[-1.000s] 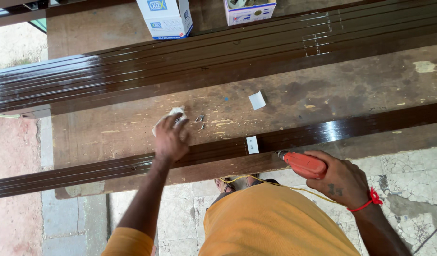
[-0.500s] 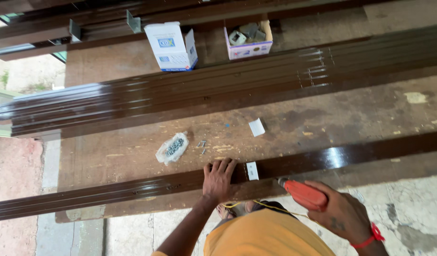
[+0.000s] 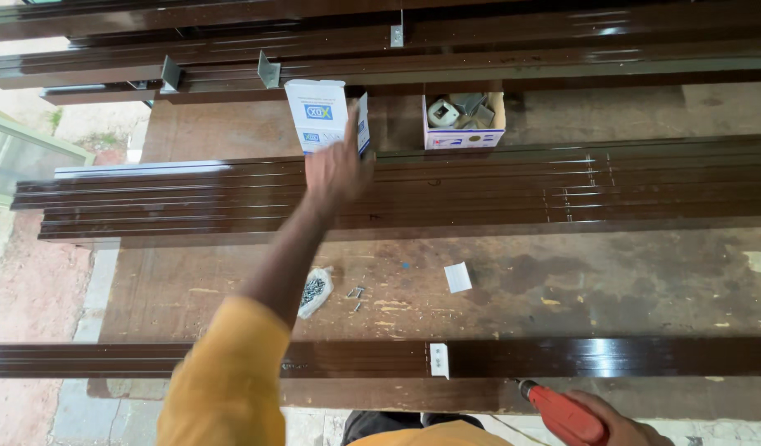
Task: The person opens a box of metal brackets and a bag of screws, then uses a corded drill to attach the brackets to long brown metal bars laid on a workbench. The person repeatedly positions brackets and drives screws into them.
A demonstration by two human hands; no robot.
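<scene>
Workbench (image 3: 611, 289) fills the view, brown and scuffed. Stack of dark brown profiles (image 3: 479, 194) lies lengthwise across the bench's middle, more profiles along its far edge. One single profile (image 3: 603, 357) runs along the bench's near edge, with a small white bracket (image 3: 439, 360) on it. White-and-blue box (image 3: 321, 114) stands upright on the bench just beyond the stack; open carton (image 3: 464, 120) with grey fittings beside it, to its right. Left hand (image 3: 337, 169) is out over the stack, fingers loosely spread, touching the box's lower right side, blurred, so cannot tell if it grips. Right hand (image 3: 616, 421) is at the bench's near edge, closed round a red drill (image 3: 562, 411), bit tip at the single profile. On bare bench between stack and single profile: bag of screws (image 3: 315, 290), loose screws (image 3: 355, 296) beside it, white slip (image 3: 458, 277) further right.
</scene>
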